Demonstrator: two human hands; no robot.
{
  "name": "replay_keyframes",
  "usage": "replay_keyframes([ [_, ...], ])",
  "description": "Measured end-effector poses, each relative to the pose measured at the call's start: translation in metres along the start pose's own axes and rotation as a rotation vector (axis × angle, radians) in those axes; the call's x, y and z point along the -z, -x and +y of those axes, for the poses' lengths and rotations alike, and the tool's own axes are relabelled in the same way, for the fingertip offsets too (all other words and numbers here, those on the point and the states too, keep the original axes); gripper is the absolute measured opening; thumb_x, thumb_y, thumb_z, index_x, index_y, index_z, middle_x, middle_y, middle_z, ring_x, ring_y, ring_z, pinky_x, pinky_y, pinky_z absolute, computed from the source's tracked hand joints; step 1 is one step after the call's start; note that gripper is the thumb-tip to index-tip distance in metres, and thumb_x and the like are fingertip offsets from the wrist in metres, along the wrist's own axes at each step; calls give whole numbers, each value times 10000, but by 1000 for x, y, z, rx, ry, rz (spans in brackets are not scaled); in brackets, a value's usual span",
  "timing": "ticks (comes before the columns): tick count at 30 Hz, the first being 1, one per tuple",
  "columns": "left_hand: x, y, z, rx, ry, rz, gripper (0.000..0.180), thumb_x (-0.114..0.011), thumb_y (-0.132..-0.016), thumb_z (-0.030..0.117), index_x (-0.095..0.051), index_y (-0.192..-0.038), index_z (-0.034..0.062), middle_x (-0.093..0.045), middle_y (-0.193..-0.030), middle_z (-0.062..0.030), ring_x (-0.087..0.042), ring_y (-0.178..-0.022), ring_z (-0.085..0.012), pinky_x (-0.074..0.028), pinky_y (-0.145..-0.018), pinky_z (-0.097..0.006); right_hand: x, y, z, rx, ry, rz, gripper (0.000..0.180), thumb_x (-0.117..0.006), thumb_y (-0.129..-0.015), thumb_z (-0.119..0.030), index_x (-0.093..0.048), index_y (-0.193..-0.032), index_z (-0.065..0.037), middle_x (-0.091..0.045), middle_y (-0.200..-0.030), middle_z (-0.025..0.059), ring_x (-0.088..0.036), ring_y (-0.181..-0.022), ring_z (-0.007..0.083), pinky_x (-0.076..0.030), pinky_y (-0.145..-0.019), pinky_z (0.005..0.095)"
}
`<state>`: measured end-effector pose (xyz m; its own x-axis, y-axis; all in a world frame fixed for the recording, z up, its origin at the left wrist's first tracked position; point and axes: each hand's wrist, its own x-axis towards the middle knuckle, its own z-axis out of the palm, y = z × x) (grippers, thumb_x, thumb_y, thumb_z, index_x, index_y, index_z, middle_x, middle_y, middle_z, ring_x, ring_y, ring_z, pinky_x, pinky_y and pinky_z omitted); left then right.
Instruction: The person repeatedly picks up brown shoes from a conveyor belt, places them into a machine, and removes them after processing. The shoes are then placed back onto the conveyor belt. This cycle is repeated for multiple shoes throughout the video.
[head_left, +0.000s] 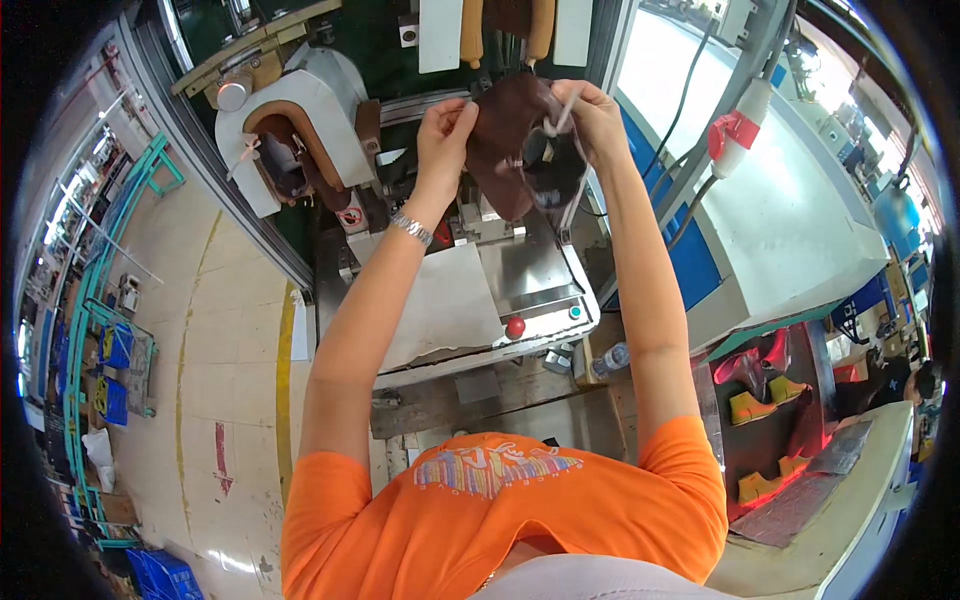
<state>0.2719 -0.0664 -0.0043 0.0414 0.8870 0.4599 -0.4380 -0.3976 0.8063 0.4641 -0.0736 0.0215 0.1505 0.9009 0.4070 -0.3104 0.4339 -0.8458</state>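
A dark brown leather shoe upper [502,150] is stretched between my two hands in front of the machine, its opening and glossy dark inner side turned toward the right. My left hand [446,140], with a metal watch on the wrist, pinches the upper's left edge between thumb and fingers. My right hand [594,118] is closed on its upper right edge, where a pale strip or lace [566,110] shows by the fingers. To the left, another dark upper [283,165] sits within the tan, arch-shaped pad [318,150] of a white machine head [240,140].
A second station with white plates [440,35] and tan pads [471,35] hangs overhead. Below my hands, the metal worktable [540,270] carries a red button [515,328] and a green one [575,313]. Yellow and red shoe parts [752,407] lie on a rack at right.
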Motion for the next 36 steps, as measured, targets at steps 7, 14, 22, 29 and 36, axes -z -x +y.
replay_keyframes([
  [7, 5, -22, -50, 115, -51, 165, 296, -621, -821, 231, -458, -960, 27, -541, -808, -27, -497, -729, -89, -407, -681, -213, 7, -21, 41, 7, -35, 54, 97, -600, -800, -66, -628, -851, 12, -622, -793, 55, -569, -690, 107, -460, -625, 221],
  [14, -11, 72, 46, -955, -947, -114, 421, -623, -719, 98, -465, -1100, 15, -483, -1145, -129, -509, -980, -262, -348, -870, -390, 30, 74, 87, -399, -55, -118, 563, -412, -860, -520, -471, -1181, -62, -563, -1090, 100, -545, -979, 200, -423, -819, 377],
  [22, -60, 107, 58, -455, -1348, -454, 510, -617, -734, 171, -418, -1162, -23, -452, -1022, -114, -555, -661, -224, -438, -633, -322, 26, 149, 156, -567, -715, 65, 449, -470, -873, -398, -498, -1176, -67, -545, -1117, 93, -528, -1004, 193, -443, -836, 314],
  [29, -42, 124, 2, -408, -1329, -439, 630, -606, -716, 121, -326, -1259, -33, -382, -1190, -163, -550, -739, -246, -464, -677, -320, 25, 121, 190, -523, -700, 93, 447, -482, -864, -384, -499, -1174, -63, -547, -1115, 97, -530, -1004, 196, -442, -837, 315],
  [36, -35, 128, -15, -397, -1332, -423, 655, -597, -710, 87, -313, -1298, 35, -370, -1240, -129, -518, -849, -254, -456, -711, -332, 28, 89, 206, -493, -664, 100, 445, -493, -855, -371, -499, -1172, -59, -548, -1114, 100, -532, -1004, 198, -442, -837, 316],
])
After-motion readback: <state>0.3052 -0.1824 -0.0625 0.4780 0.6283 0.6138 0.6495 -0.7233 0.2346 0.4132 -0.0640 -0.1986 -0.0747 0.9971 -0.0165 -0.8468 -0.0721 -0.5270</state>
